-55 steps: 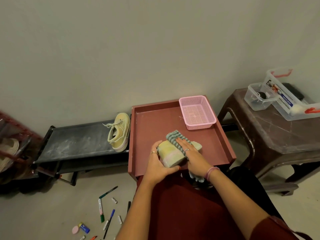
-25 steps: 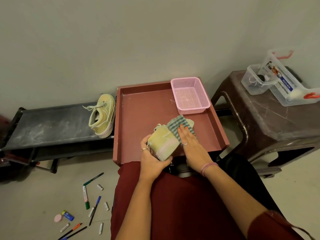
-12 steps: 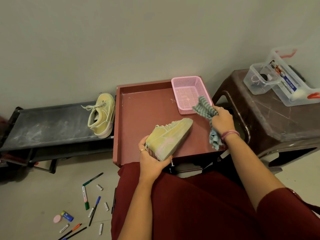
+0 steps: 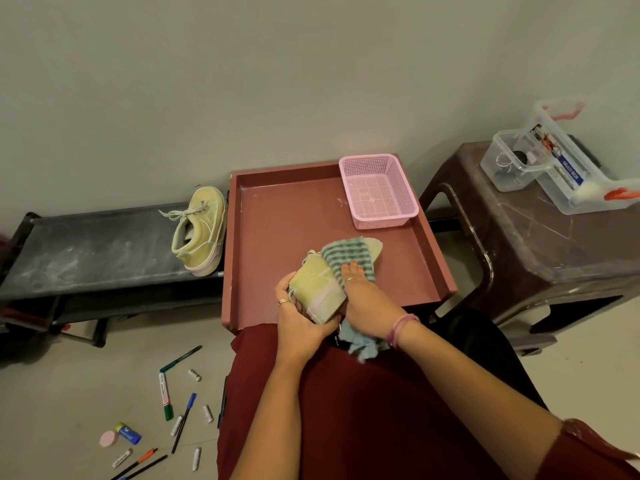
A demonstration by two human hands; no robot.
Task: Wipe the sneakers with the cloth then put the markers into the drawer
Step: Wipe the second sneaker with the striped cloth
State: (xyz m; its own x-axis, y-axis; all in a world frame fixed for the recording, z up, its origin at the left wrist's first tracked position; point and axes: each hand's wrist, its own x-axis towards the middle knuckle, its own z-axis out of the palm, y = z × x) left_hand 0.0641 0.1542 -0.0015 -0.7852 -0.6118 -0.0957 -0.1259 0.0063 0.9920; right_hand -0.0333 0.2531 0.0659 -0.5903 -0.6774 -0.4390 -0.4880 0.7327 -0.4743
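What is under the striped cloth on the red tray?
The cloth drapes over the front of the sneaker held by the left hand; only the toe tip shows beyond it. The right hand presses on top. The covered upper is hidden.

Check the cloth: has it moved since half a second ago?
Yes. The striped cloth was then held up by the pink basket; now the right hand presses it on the sneaker, nearer the tray's front edge.
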